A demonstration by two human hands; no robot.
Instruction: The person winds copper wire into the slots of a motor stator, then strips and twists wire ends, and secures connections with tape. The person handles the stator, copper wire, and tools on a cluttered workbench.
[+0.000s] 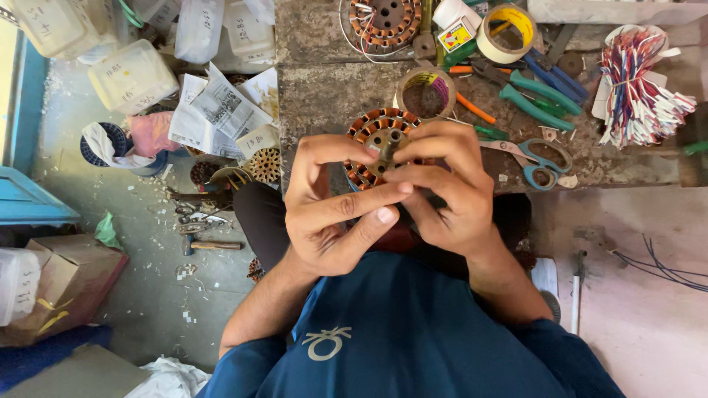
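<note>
Two hands, the left hand [335,210] and the right hand [442,188], are closed around a copper-wound motor stator [372,133] held above the worn workbench [324,96], beyond which scissors [535,158], tape rolls [505,33] and a second stator [383,22] are laid.

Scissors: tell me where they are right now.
In the head view the scissors lie on the workbench, just right of the right hand, below the green-handled pliers.
</note>
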